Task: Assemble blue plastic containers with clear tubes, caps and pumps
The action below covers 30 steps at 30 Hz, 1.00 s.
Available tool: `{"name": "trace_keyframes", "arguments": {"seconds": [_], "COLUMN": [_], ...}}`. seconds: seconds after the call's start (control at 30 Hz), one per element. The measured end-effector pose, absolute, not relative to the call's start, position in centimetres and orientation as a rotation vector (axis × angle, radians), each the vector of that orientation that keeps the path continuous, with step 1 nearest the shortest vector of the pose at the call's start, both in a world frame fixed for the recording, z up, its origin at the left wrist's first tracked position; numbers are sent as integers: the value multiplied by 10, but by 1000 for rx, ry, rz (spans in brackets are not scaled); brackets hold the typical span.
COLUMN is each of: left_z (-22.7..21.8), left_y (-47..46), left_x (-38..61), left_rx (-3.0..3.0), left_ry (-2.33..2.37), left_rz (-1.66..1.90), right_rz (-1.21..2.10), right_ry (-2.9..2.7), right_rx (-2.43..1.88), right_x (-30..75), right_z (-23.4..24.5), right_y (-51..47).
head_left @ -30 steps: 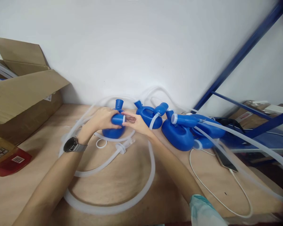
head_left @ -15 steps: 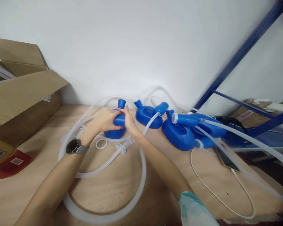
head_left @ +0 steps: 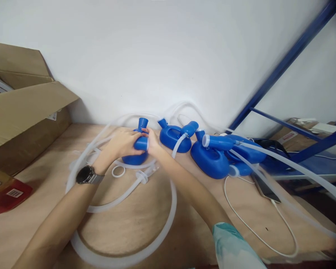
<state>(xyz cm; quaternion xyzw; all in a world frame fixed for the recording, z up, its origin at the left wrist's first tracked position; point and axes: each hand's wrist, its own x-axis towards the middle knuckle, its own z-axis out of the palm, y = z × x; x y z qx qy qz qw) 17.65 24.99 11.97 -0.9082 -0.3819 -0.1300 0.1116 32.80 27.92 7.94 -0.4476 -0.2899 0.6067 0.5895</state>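
A blue plastic urinal bottle (head_left: 133, 160) stands on the table in front of me, its flared neck (head_left: 143, 123) pointing up. Over it lies a blue tubular urinal head (head_left: 140, 143). My left hand (head_left: 122, 143) is wrapped over this head from the left, fingers closed on it. From the right, my right hand (head_left: 153, 142) presses against the head's end with its fingers bent over the top; its palm is partly hidden. Nearer to me lie a white ring (head_left: 118, 171) and a clear connector (head_left: 145, 175) on a translucent hose (head_left: 172, 209).
Several more blue urinal bottles (head_left: 176, 139) with heads and hoses stand to the right. A phone (head_left: 266, 188) with a white cable (head_left: 233, 209) lies beyond them. An open cardboard box (head_left: 30, 130) and a red-yellow package (head_left: 9, 194) are left. A blue metal frame (head_left: 282, 67) stands right.
My right hand's fingers have bent further over the blue head. Its thumb no longer points up as before. The view has shifted slightly; the bottle stays in place.
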Motion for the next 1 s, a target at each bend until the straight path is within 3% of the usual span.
{"name": "trace_keyframes", "arguments": {"seconds": [0.37,0.57,0.7,0.83,1.0], "left_z": [117,121,120,119,118], "left_y": [251,249,249,250,252], "left_x": [174,175,177,175,172], "left_rx": [-2691,-2708,-2692,-2695,-2702], "left_ry": [-1118,-1154,-1225,-1222,-1181], "left_rz": [-377,-412,-397,-392,-492], "right_rz": [1140,544,337,418,796], "right_ry": [-866,-1614,-2027,-2007,-1612], "right_rx": [-1023,-686,-451,-487,-488], "right_x": [321,341,357,356,337], "right_z": [83,78,76,76,77], "right_y": [265,250,255,259,258]}}
